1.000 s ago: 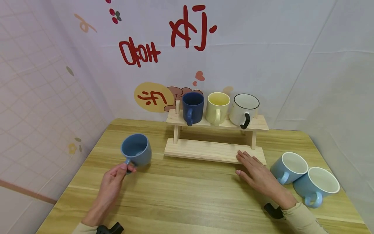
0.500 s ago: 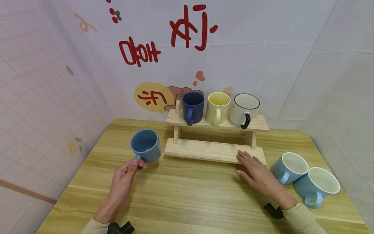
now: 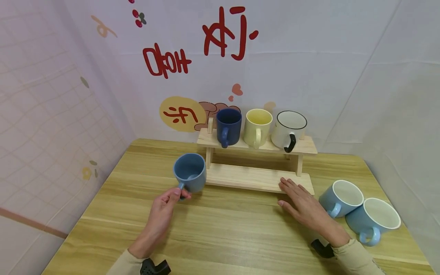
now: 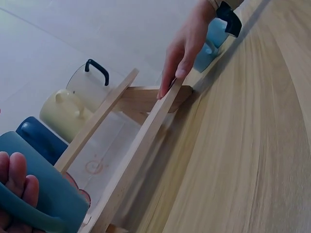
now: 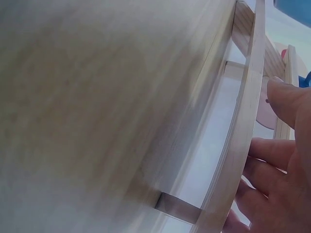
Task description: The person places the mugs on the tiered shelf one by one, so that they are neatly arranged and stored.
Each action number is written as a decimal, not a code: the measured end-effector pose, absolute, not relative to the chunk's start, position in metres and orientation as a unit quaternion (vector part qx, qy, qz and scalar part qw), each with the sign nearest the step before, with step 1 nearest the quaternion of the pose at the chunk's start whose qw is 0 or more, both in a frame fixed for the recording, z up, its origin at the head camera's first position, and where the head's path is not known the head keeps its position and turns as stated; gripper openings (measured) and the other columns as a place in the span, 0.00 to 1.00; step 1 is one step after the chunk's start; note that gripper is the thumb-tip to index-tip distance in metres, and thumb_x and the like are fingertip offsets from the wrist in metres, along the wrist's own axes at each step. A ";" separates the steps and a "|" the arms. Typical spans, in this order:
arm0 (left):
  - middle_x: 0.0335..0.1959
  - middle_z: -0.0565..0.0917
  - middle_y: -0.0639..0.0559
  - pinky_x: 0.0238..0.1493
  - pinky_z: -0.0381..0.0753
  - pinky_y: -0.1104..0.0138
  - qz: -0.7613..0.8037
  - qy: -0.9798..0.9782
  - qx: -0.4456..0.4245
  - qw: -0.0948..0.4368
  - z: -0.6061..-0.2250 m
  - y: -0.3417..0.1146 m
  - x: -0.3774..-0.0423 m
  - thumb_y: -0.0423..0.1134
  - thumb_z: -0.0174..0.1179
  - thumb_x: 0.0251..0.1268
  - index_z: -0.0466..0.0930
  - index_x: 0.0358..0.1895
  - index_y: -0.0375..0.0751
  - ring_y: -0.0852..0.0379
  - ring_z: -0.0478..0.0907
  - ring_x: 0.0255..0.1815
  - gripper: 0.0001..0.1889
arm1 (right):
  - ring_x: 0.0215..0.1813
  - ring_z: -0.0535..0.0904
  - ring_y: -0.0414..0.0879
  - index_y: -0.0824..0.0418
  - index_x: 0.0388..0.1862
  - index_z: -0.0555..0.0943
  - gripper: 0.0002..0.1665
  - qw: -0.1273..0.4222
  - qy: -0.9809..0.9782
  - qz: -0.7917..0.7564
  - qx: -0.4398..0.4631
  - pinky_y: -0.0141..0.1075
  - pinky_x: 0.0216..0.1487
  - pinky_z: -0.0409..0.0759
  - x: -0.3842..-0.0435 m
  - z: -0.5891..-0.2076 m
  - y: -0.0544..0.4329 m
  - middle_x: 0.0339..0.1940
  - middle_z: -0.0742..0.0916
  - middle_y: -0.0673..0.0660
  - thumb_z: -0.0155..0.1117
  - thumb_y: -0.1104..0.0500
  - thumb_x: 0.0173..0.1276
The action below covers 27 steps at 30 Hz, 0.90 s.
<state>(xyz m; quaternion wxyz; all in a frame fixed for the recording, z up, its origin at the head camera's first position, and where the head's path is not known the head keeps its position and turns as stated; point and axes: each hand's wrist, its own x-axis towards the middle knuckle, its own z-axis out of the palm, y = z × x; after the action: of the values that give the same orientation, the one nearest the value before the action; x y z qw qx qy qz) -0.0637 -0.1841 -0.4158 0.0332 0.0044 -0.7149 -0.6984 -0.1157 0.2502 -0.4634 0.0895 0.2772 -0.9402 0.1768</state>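
Note:
My left hand (image 3: 161,215) pinches the handle of a blue mug (image 3: 193,178), which is upright and off the table at the left end of a two-tier wooden rack (image 3: 247,177). In the left wrist view, curled fingers (image 4: 18,177) show at the handle of that mug. My right hand (image 3: 304,206) rests with extended fingers on the right end of the rack's lower board. The right wrist view shows the fingers (image 5: 272,155) along the board's edge. A navy mug (image 3: 233,133), a yellow mug (image 3: 252,133) and a white mug (image 3: 282,135) with black handle stand on the upper board.
Two light-blue mugs with white insides stand right of the rack, a smaller mug (image 3: 338,202) and a larger mug (image 3: 368,221) close together. The wooden table (image 3: 220,233) ends at printed white cloth walls (image 3: 309,68) behind and at both sides.
My left hand has carried the blue mug rightward, from the left part of the table to the rack's left end. My right hand has stayed on the lower board.

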 end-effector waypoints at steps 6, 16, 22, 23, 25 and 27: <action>0.39 0.89 0.48 0.63 0.69 0.65 -0.702 -0.712 -0.012 0.019 -0.419 -0.170 -0.067 0.39 0.49 0.85 0.83 0.47 0.22 0.56 0.82 0.53 0.20 | 0.77 0.65 0.65 0.68 0.75 0.71 0.36 0.088 -0.940 0.179 0.275 0.64 0.71 0.65 -0.115 -0.464 0.251 0.78 0.71 0.64 0.66 0.50 0.77; 0.42 0.88 0.41 0.63 0.71 0.64 -0.714 -0.699 -0.046 -0.007 -0.426 -0.150 -0.073 0.38 0.50 0.84 0.83 0.47 0.23 0.56 0.82 0.53 0.18 | 0.77 0.66 0.66 0.69 0.75 0.71 0.36 0.096 -0.939 0.179 0.279 0.63 0.72 0.65 -0.116 -0.464 0.251 0.78 0.71 0.65 0.66 0.50 0.77; 0.43 0.88 0.40 0.66 0.71 0.59 -0.720 -0.692 -0.048 -0.025 -0.430 -0.141 -0.076 0.39 0.51 0.84 0.84 0.46 0.26 0.53 0.81 0.55 0.18 | 0.77 0.66 0.66 0.68 0.75 0.71 0.37 0.095 -0.939 0.181 0.278 0.63 0.72 0.65 -0.115 -0.464 0.251 0.78 0.72 0.64 0.67 0.50 0.76; 0.43 0.88 0.40 0.66 0.70 0.58 -0.720 -0.692 -0.047 -0.027 -0.430 -0.140 -0.077 0.39 0.51 0.84 0.85 0.46 0.27 0.52 0.81 0.55 0.17 | 0.77 0.66 0.66 0.68 0.75 0.71 0.37 0.095 -0.938 0.182 0.278 0.63 0.71 0.65 -0.115 -0.463 0.250 0.78 0.72 0.64 0.67 0.50 0.76; 0.43 0.88 0.40 0.67 0.69 0.55 -0.721 -0.690 -0.046 -0.030 -0.431 -0.137 -0.078 0.40 0.51 0.84 0.85 0.46 0.28 0.51 0.81 0.56 0.17 | 0.77 0.66 0.66 0.68 0.75 0.71 0.36 0.094 -0.938 0.183 0.278 0.63 0.71 0.65 -0.115 -0.463 0.250 0.78 0.72 0.64 0.67 0.51 0.76; 0.44 0.88 0.40 0.67 0.69 0.54 -0.720 -0.691 -0.045 -0.034 -0.432 -0.135 -0.079 0.41 0.52 0.84 0.85 0.46 0.29 0.51 0.80 0.56 0.17 | 0.77 0.66 0.66 0.68 0.75 0.71 0.36 0.094 -0.938 0.184 0.278 0.64 0.71 0.65 -0.115 -0.463 0.250 0.78 0.72 0.64 0.67 0.51 0.76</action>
<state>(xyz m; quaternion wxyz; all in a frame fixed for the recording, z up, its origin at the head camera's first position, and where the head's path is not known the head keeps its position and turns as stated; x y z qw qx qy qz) -0.0790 -0.1350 -0.4317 -0.0336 -0.0452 -0.6914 -0.7203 -0.1153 0.2502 -0.4634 0.0942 0.2777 -0.9381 0.1842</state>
